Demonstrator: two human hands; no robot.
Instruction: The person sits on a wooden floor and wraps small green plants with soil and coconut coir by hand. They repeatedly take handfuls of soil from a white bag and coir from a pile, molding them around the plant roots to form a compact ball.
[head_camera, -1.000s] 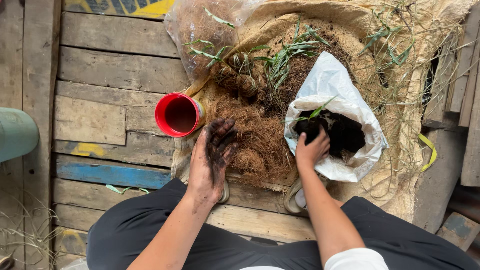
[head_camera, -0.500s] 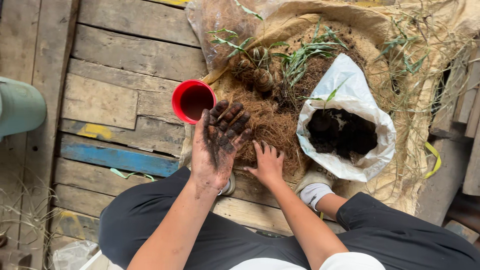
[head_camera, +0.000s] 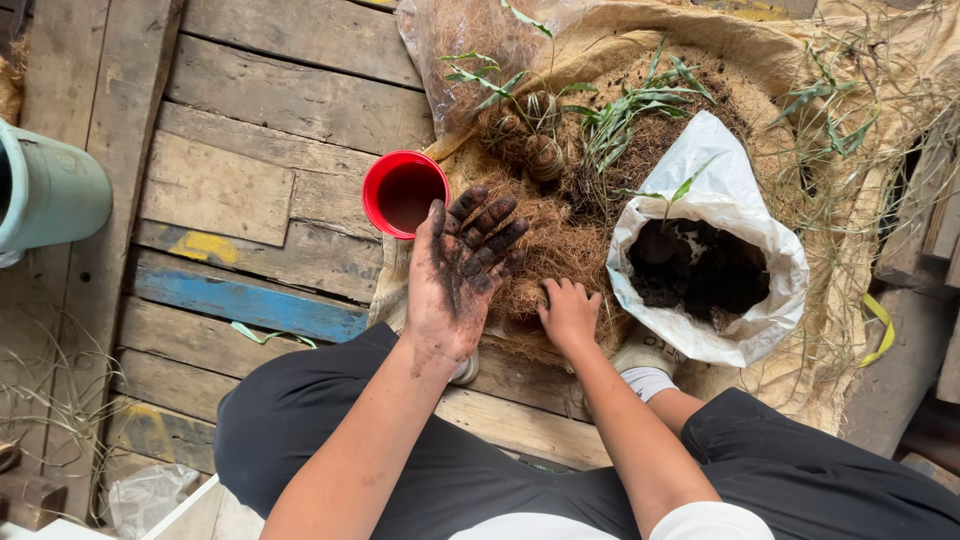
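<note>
The heap of brown fibre (head_camera: 560, 250) lies on the burlap sheet (head_camera: 850, 260), in the middle of the scene, between the red cup (head_camera: 405, 193) on its left and the white bag of dark soil (head_camera: 705, 270) on its right. The right hand (head_camera: 570, 312) presses into the near edge of the heap, fingers curled down into the strands; whether its grip has closed on a tuft cannot be told. The left hand (head_camera: 460, 275), coated in soil, hovers just above the heap beside the cup, fingers spread, holding nothing.

Step in hand, as judged: gathering fibre. The next move calls for closing on a loose tuft and lifting it free of the mass without dragging the small seedlings (head_camera: 540, 120) at the far side. The plank floor (head_camera: 260, 110) carries everything.
</note>
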